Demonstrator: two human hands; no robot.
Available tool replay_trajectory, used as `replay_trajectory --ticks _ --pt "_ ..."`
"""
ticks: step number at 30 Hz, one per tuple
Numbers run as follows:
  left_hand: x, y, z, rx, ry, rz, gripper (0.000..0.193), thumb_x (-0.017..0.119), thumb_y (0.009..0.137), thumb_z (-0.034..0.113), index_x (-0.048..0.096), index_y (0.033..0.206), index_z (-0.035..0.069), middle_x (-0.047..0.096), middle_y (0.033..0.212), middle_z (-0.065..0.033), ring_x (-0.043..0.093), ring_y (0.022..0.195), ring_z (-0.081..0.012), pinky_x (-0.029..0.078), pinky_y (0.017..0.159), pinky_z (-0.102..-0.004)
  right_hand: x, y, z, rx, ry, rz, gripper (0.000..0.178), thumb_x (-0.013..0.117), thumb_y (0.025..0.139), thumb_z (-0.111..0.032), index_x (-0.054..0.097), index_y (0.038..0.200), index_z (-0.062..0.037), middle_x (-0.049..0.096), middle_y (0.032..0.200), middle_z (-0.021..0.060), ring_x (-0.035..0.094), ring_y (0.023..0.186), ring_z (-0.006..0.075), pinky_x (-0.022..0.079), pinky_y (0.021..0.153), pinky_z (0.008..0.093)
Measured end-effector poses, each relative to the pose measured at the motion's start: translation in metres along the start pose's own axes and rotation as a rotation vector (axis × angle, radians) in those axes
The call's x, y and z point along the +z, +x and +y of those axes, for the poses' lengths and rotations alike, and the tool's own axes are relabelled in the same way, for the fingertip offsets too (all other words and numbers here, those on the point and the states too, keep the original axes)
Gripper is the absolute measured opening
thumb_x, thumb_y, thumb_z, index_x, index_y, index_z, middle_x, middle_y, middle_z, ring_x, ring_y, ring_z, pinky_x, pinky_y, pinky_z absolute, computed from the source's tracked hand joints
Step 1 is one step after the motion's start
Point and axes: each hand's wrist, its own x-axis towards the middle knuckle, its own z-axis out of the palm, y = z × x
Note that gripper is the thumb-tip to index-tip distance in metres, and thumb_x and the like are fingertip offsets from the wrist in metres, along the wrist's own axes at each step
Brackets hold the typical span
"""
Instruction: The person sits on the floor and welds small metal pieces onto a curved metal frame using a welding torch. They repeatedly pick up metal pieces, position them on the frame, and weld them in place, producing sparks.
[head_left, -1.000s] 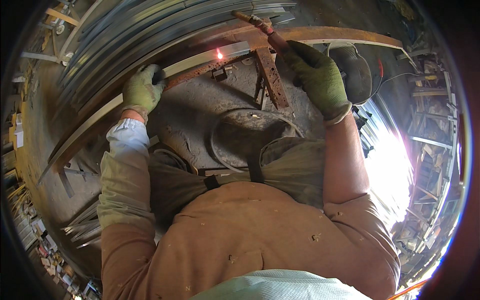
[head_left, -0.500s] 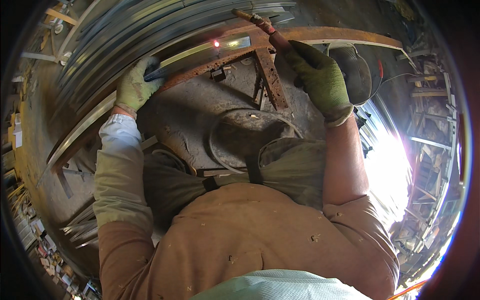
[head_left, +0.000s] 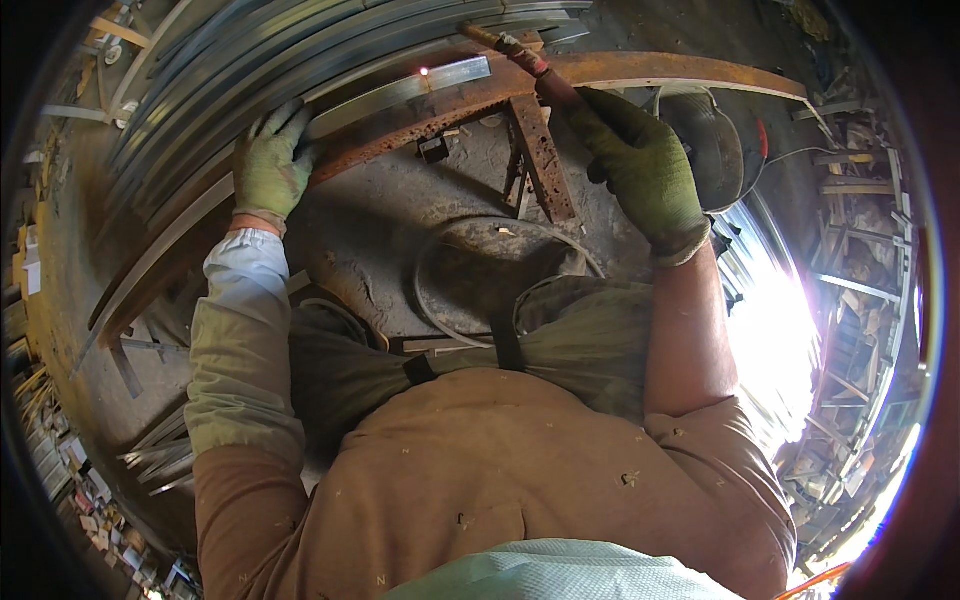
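My right hand (head_left: 645, 175), in a green glove with a dark palm, is closed around a welding torch (head_left: 562, 90). The torch's brownish nozzle (head_left: 480, 36) points up and left, above the steel. A shiny metal tube (head_left: 455, 80) lies along a rusty steel beam (head_left: 680, 70). On the tube is a small glowing red-white spot (head_left: 424, 72), apart from the nozzle. My left hand (head_left: 270, 165), gloved alike, lies over the left part of the tube and beam. Its fingers are stretched out and somewhat spread, and it grips nothing that I can see.
A rusty angled leg (head_left: 540, 155) stands beneath the beam. Long metal profiles (head_left: 215, 85) lie beyond it. A welding helmet-like dark shell (head_left: 705, 150) sits right of my right hand. A hoop-like ring (head_left: 420, 285) lies on the floor before my knees. Strong light glares at right.
My left hand has loosened and flattened, its fingers now pointing away from me. The spot on the tube glows smaller and the yellow shine has faded. The torch is nearly where it was.
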Motion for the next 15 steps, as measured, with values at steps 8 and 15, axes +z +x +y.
replay_trajectory --ticks 8,15 --pt "-0.003 0.007 0.026 -0.115 0.149 -0.142 0.07 0.081 0.092 0.017 0.062 0.16 0.011 0.063 0.159 -0.014 0.063 0.137 -0.0443 0.05 0.119 -0.0554 0.009 -0.007 -0.004 -0.044 0.021 -0.009 0.054 0.076 0.111 -0.049 0.08 0.141 -0.0036 0.081 0.126 0.0092 0.07 0.116 0.0162 0.053 0.108 0.0338" --pt "-0.03 0.029 0.127 0.051 -0.401 -0.162 0.073 0.087 0.092 0.021 0.06 0.158 0.001 0.061 0.162 -0.0222 0.057 0.15 -0.0432 0.048 0.127 -0.0491 0.017 -0.004 0.018 -0.089 -0.131 -0.038 0.056 0.076 0.11 -0.048 0.077 0.143 -0.0023 0.083 0.12 0.014 0.075 0.113 0.021 0.056 0.103 0.0353"
